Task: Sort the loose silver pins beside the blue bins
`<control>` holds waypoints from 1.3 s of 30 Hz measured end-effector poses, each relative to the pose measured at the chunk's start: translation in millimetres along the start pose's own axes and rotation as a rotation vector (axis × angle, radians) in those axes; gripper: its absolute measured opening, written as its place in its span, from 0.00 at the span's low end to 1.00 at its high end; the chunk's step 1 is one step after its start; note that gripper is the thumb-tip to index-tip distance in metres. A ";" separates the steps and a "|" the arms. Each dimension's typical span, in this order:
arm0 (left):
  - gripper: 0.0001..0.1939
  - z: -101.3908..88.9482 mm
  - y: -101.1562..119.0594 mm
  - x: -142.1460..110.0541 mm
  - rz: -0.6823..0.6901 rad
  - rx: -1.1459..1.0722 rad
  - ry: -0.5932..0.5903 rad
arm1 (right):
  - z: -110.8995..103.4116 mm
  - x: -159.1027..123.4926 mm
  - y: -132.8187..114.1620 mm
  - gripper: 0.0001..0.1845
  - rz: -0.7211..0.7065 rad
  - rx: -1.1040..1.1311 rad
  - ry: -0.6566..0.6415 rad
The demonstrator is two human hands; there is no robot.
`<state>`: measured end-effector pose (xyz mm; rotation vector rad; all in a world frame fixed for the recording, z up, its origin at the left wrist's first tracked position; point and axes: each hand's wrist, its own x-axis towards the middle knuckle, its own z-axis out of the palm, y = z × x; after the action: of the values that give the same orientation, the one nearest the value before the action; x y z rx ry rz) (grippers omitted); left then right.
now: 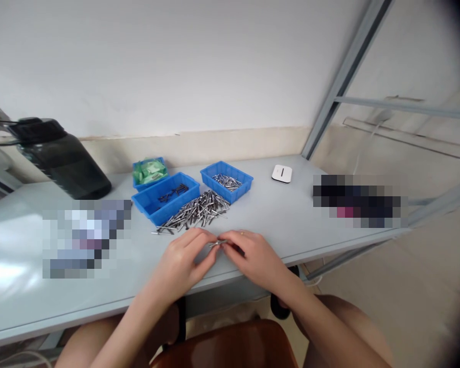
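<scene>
Both of my hands meet just above the near edge of the table, fingertips almost touching. Between the thumb and fingers of my left hand (187, 255) is a slim metal piece that looks like a blind rivet (217, 243). My right hand (251, 253) pinches the same small piece from the other side; fingers partly hide it, and I cannot tell whether there is more than one. Right beyond the fingertips lies a loose pile of similar rivets (203, 208), silver with darker ends. It rests against a blue bin (147, 205) that has a few dark rivets inside.
Another blue bin (242, 192) behind the pile holds silver rivets. A third blue bin (135, 180) contains green packets (150, 171). A dark water bottle (65, 158) stands at left, a white square device (282, 174) at back right. Blurred items lie on both sides.
</scene>
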<state>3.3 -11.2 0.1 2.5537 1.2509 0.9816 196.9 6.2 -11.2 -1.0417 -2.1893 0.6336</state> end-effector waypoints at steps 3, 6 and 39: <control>0.04 -0.6 0.9 0.9 -0.008 0.017 0.043 | -0.4 -0.5 -0.4 0.11 0.057 0.023 0.007; 0.03 -0.5 1.5 2.8 -0.014 0.043 0.058 | -1.4 -1.1 -0.7 0.12 0.082 0.037 0.013; 0.05 2.1 -2.7 0.4 -0.028 0.109 -0.018 | -2.4 -4.5 -1.9 0.11 0.062 0.057 0.008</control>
<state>3.0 -8.9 -2.4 2.6112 1.3674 0.9075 199.9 1.9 -9.8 -1.0846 -2.1263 0.7140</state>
